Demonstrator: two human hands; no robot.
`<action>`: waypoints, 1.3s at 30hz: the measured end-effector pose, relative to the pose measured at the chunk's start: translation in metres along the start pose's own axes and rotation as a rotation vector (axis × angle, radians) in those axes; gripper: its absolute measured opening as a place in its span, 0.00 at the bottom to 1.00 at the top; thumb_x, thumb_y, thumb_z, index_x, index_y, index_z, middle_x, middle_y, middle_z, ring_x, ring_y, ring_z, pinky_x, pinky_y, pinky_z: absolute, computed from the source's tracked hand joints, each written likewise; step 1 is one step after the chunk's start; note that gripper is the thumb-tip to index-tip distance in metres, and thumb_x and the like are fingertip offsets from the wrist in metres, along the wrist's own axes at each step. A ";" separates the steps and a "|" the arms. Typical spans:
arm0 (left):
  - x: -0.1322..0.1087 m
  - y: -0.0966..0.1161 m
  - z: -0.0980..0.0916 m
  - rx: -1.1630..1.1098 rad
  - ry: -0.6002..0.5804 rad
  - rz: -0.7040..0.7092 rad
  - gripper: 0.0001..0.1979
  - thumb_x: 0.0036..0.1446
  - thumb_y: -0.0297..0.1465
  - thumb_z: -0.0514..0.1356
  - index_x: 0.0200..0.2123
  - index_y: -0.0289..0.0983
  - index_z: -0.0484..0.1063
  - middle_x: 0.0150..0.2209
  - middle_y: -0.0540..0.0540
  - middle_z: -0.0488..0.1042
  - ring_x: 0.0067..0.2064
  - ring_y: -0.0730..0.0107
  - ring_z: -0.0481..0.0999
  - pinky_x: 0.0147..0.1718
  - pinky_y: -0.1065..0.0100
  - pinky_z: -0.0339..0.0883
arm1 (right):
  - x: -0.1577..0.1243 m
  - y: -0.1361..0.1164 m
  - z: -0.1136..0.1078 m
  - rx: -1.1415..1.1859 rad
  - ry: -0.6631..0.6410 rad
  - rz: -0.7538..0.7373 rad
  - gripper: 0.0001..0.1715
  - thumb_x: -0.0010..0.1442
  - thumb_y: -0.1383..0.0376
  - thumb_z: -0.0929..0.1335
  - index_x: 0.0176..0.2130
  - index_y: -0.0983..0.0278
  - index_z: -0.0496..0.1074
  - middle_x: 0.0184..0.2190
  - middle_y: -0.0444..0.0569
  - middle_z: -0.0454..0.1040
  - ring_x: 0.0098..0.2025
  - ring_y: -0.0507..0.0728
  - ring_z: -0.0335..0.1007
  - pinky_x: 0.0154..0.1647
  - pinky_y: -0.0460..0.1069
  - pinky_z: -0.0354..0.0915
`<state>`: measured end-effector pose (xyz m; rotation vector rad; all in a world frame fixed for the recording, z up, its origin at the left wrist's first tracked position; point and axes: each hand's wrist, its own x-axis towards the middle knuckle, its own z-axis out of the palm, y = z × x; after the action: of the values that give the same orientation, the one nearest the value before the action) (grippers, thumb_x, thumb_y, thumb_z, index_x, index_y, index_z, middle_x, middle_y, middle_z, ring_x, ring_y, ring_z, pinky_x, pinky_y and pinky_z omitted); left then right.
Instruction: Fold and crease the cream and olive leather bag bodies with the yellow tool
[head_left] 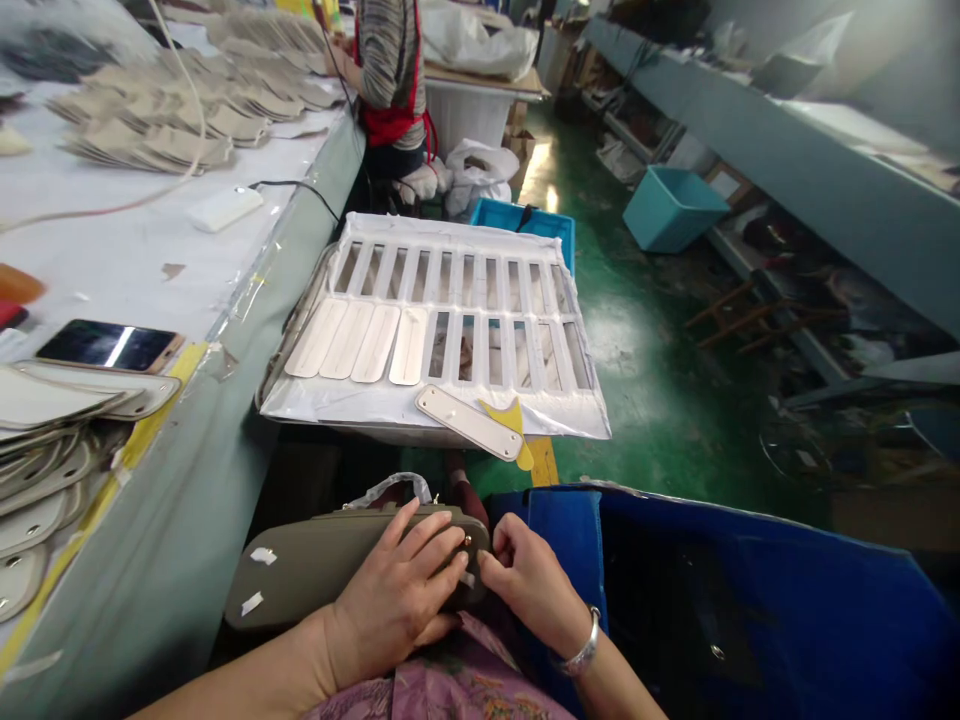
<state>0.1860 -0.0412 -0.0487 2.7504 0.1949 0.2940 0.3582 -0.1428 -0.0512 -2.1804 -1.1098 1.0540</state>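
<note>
A grey-olive bag [315, 560] with rounded ends lies across the lap, a broad flat face turned up. Two small white scraps stick to its left part, and a small metal stud [468, 541] shows near its right end. My left hand [409, 580] lies over the right half, fingers apart on the face and thumb bent down at the near edge, gripping it. My right hand [525, 575] is at the bag's right end with thumb and forefinger pinched together; what is between them is hidden. A small pale tab [467, 579] shows between the hands.
Ahead stands a slotted white rack [450, 400] with several pale strips [375, 345] and a studded strap [472, 424]. A workbench [247, 480] at left carries a phone [109, 345] and stacked leather pieces. A blue bin [750, 600] is at right. Another person [390, 70] sits beyond.
</note>
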 end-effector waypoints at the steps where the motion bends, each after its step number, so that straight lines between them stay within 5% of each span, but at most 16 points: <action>1: 0.000 0.000 0.001 0.002 -0.010 -0.013 0.24 0.53 0.43 0.58 0.50 0.37 0.66 0.52 0.43 0.67 0.57 0.54 0.57 0.59 0.47 0.36 | -0.001 0.000 0.001 -0.009 0.016 -0.005 0.06 0.51 0.64 0.64 0.27 0.62 0.58 0.21 0.39 0.63 0.23 0.49 0.58 0.23 0.44 0.56; 4: 0.001 0.002 -0.002 0.024 -0.044 -0.026 0.24 0.55 0.44 0.55 0.51 0.37 0.65 0.54 0.43 0.64 0.59 0.54 0.55 0.59 0.46 0.31 | -0.008 -0.003 0.004 -0.117 0.146 -0.122 0.14 0.52 0.64 0.64 0.41 0.63 0.61 0.34 0.46 0.69 0.33 0.53 0.67 0.33 0.48 0.65; 7: -0.003 0.002 -0.014 0.050 -0.041 -0.024 0.23 0.56 0.45 0.53 0.51 0.38 0.64 0.56 0.42 0.62 0.59 0.53 0.53 0.58 0.42 0.31 | -0.012 -0.005 0.008 -0.316 0.302 -0.424 0.26 0.56 0.63 0.62 0.54 0.63 0.56 0.53 0.54 0.62 0.53 0.60 0.60 0.50 0.55 0.62; 10: -0.026 -0.005 -0.034 0.011 0.024 -0.060 0.26 0.55 0.48 0.53 0.53 0.41 0.62 0.57 0.42 0.60 0.59 0.52 0.54 0.57 0.41 0.36 | -0.005 -0.014 0.015 -0.458 0.343 -0.730 0.28 0.57 0.61 0.61 0.56 0.63 0.56 0.55 0.55 0.60 0.55 0.62 0.59 0.51 0.56 0.62; 12: -0.053 -0.013 -0.049 -0.066 0.188 -0.258 0.22 0.56 0.44 0.54 0.51 0.40 0.64 0.54 0.42 0.63 0.57 0.56 0.58 0.57 0.47 0.45 | 0.001 -0.030 0.023 -0.500 0.337 -0.871 0.30 0.56 0.59 0.63 0.56 0.64 0.57 0.54 0.56 0.62 0.54 0.63 0.60 0.50 0.57 0.62; 15: -0.102 -0.028 -0.066 -0.235 0.496 -0.812 0.08 0.57 0.34 0.53 0.37 0.38 0.67 0.41 0.44 0.69 0.45 0.64 0.68 0.46 0.62 0.62 | 0.008 -0.064 0.042 -0.527 0.245 -0.976 0.34 0.54 0.56 0.66 0.57 0.64 0.57 0.54 0.57 0.62 0.55 0.64 0.58 0.51 0.57 0.62; 18: -0.136 -0.047 -0.070 -0.540 0.467 -1.150 0.09 0.53 0.37 0.57 0.31 0.38 0.64 0.28 0.51 0.66 0.31 0.70 0.67 0.31 0.70 0.64 | 0.015 -0.100 0.069 -0.551 0.058 -1.028 0.38 0.53 0.53 0.66 0.59 0.62 0.55 0.58 0.56 0.58 0.58 0.65 0.54 0.54 0.60 0.59; 25: -0.143 -0.065 -0.061 -0.851 0.391 -1.150 0.11 0.49 0.36 0.59 0.27 0.37 0.59 0.21 0.58 0.58 0.24 0.78 0.59 0.22 0.75 0.54 | 0.033 -0.132 0.105 -0.644 -0.181 -1.015 0.35 0.54 0.54 0.67 0.59 0.56 0.57 0.57 0.53 0.59 0.57 0.64 0.55 0.55 0.61 0.58; 39: -0.157 -0.073 -0.063 -1.178 0.349 -1.049 0.10 0.47 0.34 0.60 0.27 0.37 0.60 0.23 0.56 0.61 0.23 0.76 0.64 0.20 0.74 0.63 | 0.037 -0.127 0.108 -0.683 -0.194 -1.072 0.35 0.56 0.51 0.65 0.60 0.56 0.56 0.59 0.50 0.58 0.58 0.63 0.54 0.54 0.58 0.59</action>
<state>0.0128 0.0206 -0.0458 1.1868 1.0761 0.3923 0.2263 -0.0342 -0.0433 -1.4096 -2.5707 0.3935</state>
